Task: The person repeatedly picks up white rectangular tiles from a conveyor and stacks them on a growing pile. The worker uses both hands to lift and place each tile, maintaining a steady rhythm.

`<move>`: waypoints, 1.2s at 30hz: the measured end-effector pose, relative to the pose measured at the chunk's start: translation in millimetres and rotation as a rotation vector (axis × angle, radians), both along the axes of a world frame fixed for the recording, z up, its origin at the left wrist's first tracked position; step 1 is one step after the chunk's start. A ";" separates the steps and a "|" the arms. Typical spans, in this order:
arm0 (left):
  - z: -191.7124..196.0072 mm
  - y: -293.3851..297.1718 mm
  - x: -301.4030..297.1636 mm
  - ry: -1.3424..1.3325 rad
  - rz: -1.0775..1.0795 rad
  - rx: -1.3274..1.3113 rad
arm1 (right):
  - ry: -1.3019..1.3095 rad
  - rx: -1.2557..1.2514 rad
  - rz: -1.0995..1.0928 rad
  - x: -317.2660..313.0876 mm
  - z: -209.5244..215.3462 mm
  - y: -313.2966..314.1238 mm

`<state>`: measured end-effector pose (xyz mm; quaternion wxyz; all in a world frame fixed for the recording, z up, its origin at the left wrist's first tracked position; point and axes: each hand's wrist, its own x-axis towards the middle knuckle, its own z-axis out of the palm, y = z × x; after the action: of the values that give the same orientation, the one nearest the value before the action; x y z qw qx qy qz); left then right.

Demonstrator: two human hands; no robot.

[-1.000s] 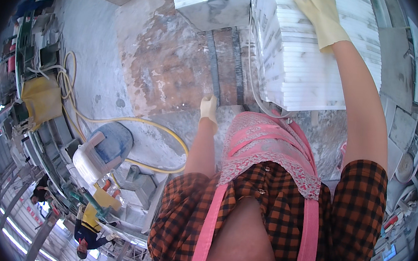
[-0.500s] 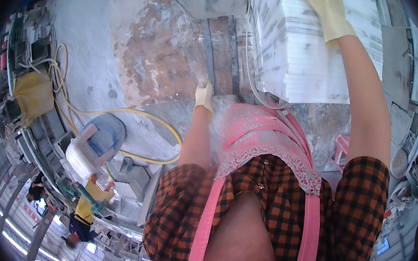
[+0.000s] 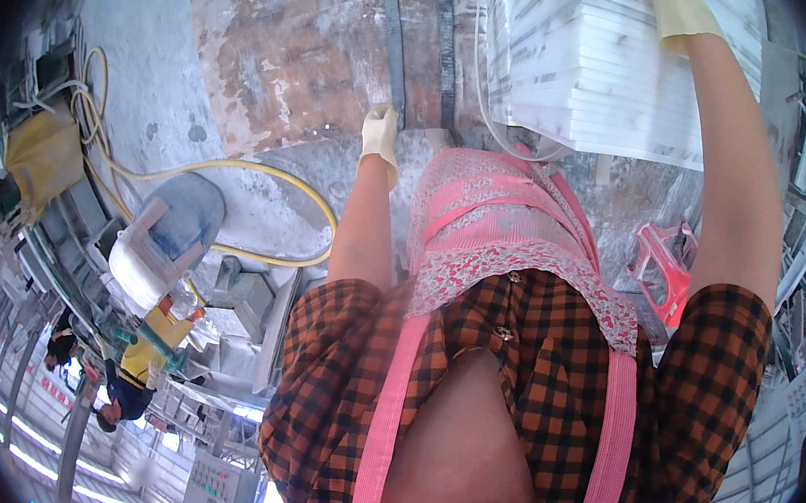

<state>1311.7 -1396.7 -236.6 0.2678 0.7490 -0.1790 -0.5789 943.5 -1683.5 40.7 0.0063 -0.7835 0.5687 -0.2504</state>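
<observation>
A tall stack of white stone tiles [image 3: 610, 78] stands in front of me on the upper right. My right hand [image 3: 681, 8], in a cream rubber glove, reaches up onto the top of the stack; its fingers run out of the picture. My left hand [image 3: 380, 135], gloved too, hangs down at my side over the stained concrete floor [image 3: 286, 50], fingers curled, with nothing visible in it. A pink apron [image 3: 501, 222] covers my checked shirt.
A yellow hose [image 3: 238, 170] loops over the floor on the left. Beside it lie a blue-grey bucket [image 3: 181, 218], a white sack [image 3: 138, 271] and a yellow sheet [image 3: 42, 153]. A red plastic stool [image 3: 665, 270] stands at the right. Another person in yellow [image 3: 138, 372] works at the lower left.
My view has tipped down and closer, so the tile stack and my right hand have slid toward the top edge. My left hand stays hanging at my side.
</observation>
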 end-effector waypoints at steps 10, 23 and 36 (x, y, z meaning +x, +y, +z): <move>-0.1 1.0 1.5 -0.038 0.013 0.034 | 0.067 0.001 -0.039 0.6 0.4 -0.8; 21.0 -9.9 -5.1 0.018 0.018 0.080 | 0.092 -0.008 -0.031 2.6 3.7 1.8; -5.0 7.3 7.2 0.038 0.030 0.025 | 0.067 0.033 -0.047 8.1 10.2 8.6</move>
<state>1318.9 -1389.3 -241.6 0.2704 0.7438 -0.1555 -0.5912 951.6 -1675.0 50.9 -0.0058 -0.7775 0.5910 -0.2148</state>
